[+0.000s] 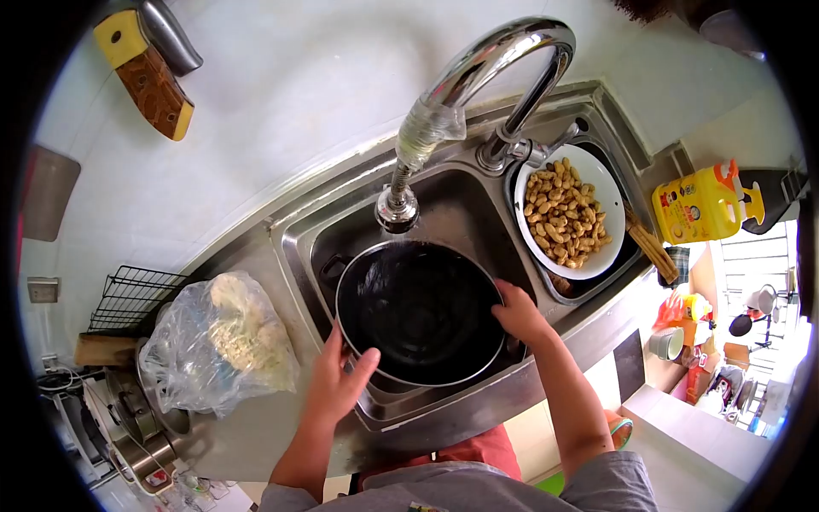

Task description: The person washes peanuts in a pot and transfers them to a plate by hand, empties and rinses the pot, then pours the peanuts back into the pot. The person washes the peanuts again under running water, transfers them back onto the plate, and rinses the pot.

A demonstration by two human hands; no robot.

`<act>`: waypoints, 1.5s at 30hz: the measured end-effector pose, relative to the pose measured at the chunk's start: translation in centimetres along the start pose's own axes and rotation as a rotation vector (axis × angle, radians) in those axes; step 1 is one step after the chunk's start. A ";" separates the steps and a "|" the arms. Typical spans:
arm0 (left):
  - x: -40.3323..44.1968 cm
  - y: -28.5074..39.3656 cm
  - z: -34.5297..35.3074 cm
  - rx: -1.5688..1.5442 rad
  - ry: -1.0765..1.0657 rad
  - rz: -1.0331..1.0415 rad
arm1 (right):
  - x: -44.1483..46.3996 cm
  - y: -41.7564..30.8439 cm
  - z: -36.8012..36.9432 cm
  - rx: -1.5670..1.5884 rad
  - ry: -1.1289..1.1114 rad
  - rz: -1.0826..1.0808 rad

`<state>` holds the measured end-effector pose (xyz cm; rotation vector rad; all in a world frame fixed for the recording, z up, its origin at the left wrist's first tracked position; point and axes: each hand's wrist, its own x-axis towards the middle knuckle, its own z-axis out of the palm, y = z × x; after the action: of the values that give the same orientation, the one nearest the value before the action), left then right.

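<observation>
A round black pot (418, 316) with a thin pale rim is held over the left basin of the steel sink (294, 256). Its dark inside shows ripples, so there seems to be water in it. My left hand (341, 380) supports the pot's near-left side, thumb against the outer wall by the rim, some fingers hidden beneath. At the right side, my right hand (519, 314) is closed on the pot's edge; whether it has a handle there is hidden. Another dark handle (334, 269) sticks out at the pot's left. The chrome faucet (399, 209) points down just above the far rim.
Peanuts in shells (563, 213) fill part of a white bowl (611, 205) over the right basin. A plastic bag with cauliflower (243, 328) lies on the left counter. Wooden sticks (653, 247) and a yellow jug (695, 206) stand at right, a wire rack (128, 294) at left.
</observation>
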<state>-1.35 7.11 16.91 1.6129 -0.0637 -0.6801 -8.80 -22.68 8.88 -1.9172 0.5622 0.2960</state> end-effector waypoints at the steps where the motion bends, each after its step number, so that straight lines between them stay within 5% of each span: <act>1: 0.0 0.2 0.3 0.073 -0.006 0.064 | -0.1 0.1 0.4 0.047 -0.038 0.053; 4: 0.6 1.4 0.9 0.405 0.077 0.317 | -0.6 0.9 1.0 0.323 -0.214 0.277; 12: 2.7 4.3 2.3 0.607 0.195 0.377 | 0.2 3.1 3.2 0.611 -0.577 0.623; 20: 1.1 5.2 2.6 0.628 0.156 0.356 | -1.4 3.1 2.7 0.798 -0.917 0.551; 23: 0.8 4.9 2.5 0.583 0.141 0.378 | -1.3 3.2 2.6 0.734 -0.745 0.562; 27: 0.3 3.2 2.4 0.638 0.149 0.394 | -0.2 0.8 0.2 0.033 -0.415 0.338; 31: 1.7 0.4 3.2 0.059 0.115 0.152 | 1.7 4.7 0.8 -0.086 -0.116 0.020; 33: 2.7 -1.0 3.4 -0.206 0.096 -0.012 | 2.2 4.4 1.0 -0.178 -0.036 0.018; 38: 4.5 -5.7 3.8 -0.362 0.229 -0.216 | 3.4 3.1 1.7 -0.320 0.108 0.118; 40: 5.0 -7.0 3.6 -0.418 0.242 -0.447 | 4.1 2.7 2.0 -0.331 0.142 0.163; 45: 5.9 -11.3 3.6 -0.544 0.305 -0.562 | 6.0 3.6 3.4 -0.269 0.178 0.118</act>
<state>-1.97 3.45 4.21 1.1795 0.7611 -0.7802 -5.34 -22.19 1.88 -2.1879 0.7883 0.2889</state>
